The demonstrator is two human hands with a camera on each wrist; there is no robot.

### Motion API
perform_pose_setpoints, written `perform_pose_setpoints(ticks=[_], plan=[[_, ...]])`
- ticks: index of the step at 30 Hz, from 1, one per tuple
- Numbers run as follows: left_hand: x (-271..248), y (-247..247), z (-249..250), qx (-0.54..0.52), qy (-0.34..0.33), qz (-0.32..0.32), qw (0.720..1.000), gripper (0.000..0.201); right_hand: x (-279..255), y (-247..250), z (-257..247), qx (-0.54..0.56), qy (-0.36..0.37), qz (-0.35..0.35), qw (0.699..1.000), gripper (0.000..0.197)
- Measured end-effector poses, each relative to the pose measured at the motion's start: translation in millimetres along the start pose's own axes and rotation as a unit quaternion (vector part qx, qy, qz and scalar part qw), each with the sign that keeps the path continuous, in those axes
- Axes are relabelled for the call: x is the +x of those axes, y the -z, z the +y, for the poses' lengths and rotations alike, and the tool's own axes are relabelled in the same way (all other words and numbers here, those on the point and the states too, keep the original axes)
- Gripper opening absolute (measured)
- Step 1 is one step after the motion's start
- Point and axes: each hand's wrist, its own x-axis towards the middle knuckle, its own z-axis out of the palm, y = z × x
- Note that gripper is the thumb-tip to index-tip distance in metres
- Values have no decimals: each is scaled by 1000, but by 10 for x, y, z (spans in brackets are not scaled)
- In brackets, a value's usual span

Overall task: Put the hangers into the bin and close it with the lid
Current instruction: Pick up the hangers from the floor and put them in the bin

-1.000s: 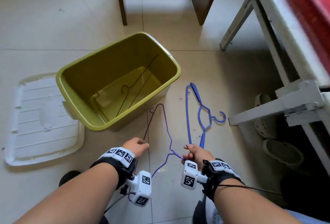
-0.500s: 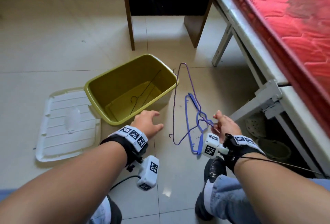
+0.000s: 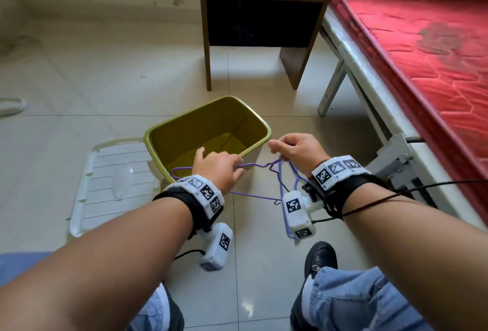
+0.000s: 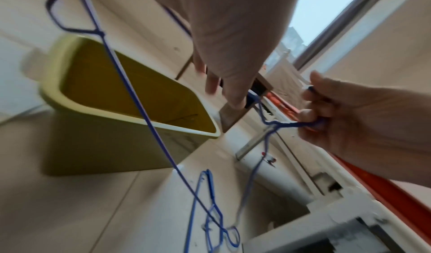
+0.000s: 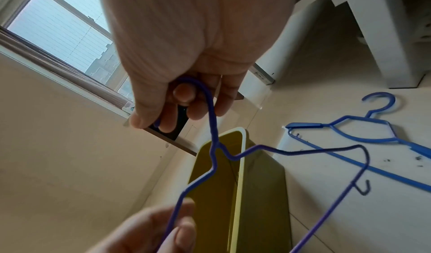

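Purple wire hanger (image 3: 253, 165) held off the floor, long axis crosswise. Right hand (image 3: 297, 149) curled round its hook; left hand (image 3: 219, 169) touching one shoulder, grasp not resolvable. Open bin (image 3: 260, 122) directly ahead, nearer left hand. 1 blue hanger (image 5: 345, 127) on floor; lid (image 3: 111, 185) left of bin.

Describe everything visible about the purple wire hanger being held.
The purple wire hanger is thin coated wire, bent into a triangle with a twisted neck and small notch hooks at its corners. It hangs in the air beside the olive bin, roughly level. The right hand curls round its top hook; the left hand touches one shoulder wire. Nothing else touches it.
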Motion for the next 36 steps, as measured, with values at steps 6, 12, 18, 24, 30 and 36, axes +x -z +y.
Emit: perform_pose_setpoints(ticks=[6,12,18,24,30,36], plan=[[-163,-97,-119,-65,1,0,998,31,-85,-56,6,65,2,24,998,18],[-107,-62,-301,-203,56,-3,978,29,9,139,253,-30,-65,53,996,48],[-73,-66,-516,-319,75,17,945,25,44,281,557,-164,-208,27,964,67],[-59,-78,-588,-366,83,23,927,29,160,144,571,19,-233,33,972,59],[36,-120,-767,-358,138,66,921,27,268,94,344,194,-168,46,965,26],[217,-278,-1014,-303,211,57,928,48,578,128,254,251,-103,136,953,17]])
